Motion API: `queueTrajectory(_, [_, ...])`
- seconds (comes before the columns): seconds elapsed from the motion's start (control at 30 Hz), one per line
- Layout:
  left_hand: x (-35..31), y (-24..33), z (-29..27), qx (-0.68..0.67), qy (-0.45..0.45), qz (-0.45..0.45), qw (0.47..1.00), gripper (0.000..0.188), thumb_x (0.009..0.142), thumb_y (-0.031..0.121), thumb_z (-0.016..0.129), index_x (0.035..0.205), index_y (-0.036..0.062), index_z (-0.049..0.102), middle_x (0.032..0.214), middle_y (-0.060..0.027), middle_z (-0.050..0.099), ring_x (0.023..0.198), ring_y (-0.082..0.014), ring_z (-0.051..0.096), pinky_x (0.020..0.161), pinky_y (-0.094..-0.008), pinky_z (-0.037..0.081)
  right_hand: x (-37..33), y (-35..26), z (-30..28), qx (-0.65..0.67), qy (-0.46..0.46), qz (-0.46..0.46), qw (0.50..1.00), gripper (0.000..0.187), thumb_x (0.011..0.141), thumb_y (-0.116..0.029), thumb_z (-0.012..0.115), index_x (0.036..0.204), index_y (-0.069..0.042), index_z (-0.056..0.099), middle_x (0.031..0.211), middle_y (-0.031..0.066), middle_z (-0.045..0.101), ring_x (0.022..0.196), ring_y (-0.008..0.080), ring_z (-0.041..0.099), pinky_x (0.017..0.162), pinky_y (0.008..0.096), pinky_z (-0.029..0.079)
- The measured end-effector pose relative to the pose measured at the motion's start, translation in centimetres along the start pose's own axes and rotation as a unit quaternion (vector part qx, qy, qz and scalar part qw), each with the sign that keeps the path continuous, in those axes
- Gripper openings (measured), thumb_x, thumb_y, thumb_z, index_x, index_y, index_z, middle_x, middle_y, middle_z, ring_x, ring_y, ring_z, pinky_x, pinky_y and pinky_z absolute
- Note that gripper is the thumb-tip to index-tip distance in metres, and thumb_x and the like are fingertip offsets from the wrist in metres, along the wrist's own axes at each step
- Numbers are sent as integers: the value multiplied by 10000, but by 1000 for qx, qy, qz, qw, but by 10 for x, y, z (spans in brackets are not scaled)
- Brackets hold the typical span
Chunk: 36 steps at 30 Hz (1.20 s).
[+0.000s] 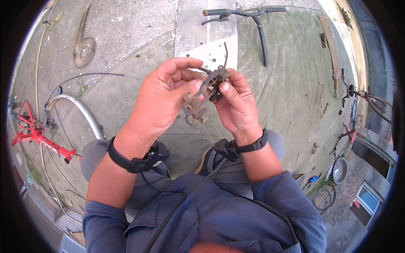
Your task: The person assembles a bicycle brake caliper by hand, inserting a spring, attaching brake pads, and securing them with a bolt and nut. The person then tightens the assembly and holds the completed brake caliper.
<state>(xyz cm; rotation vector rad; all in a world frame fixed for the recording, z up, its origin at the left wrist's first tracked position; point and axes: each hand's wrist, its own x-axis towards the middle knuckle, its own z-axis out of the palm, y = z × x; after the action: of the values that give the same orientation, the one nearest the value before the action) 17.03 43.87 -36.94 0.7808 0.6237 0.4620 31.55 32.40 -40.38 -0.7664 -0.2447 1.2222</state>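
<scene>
I have the rusty metal part (206, 87) up between my left hand (162, 93) and right hand (238, 103), above the green sheet (278, 105) — handlebar (260, 36) near its far edge. The right pinches firmly, thumb foremost; the left is half-curled, thumb touching, its grip hard to tell. I'd keep the right steady, turn gently, and spare the thin wire (226, 55).

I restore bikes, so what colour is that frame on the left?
The frame is red, seen best in the head view.
</scene>
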Motion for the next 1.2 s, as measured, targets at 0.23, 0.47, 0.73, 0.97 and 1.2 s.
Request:
queueTrajectory(0.23, [4,-6,-4,62,-36,43,997,377,892,-52,607,1263,-2,560,1052,-90,660,884,-125,634,777,-255,536,1,-3,0,-21,12,7,1000,251,926,-50,651,1175,-77,635,1104,106,690,979,191,646,835,343,525])
queueTrajectory(0.47, [9,-2,-16,65,-109,-12,992,394,887,-20,619,1276,-8,558,1097,-92,646,917,-139,625,802,-270,534,3,-7,-9,-64,-13,11,998,249,911,-41,666,1157,-70,642,1071,114,697,960,178,656,791,303,516])
queueTrajectory(0.73, [8,0,-22,-18,-75,-3,997,371,895,-17,601,1264,13,575,1067,-62,632,919,-134,598,794,-274,491,6,-12,-15,-38,-34,21,998,243,911,-47,669,1146,-94,631,1055,108,693,999,219,664,794,311,523])
queueTrajectory(0.97, [10,-7,-16,-54,-25,-5,998,343,915,79,670,1241,24,580,1009,-25,617,853,-101,578,730,-238,444,6,-10,-17,54,-85,52,994,246,917,-53,661,1151,-126,630,1069,100,687,1020,254,661,847,383,536])
queueTrajectory(1.2, [9,-7,-14,-9,-34,-5,999,218,913,121,698,1099,23,638,884,-10,650,773,-72,587,638,-195,426,0,3,-10,98,-65,110,987,290,909,-122,687,1189,-138,608,1124,116,664,1047,291,653,964,477,522])
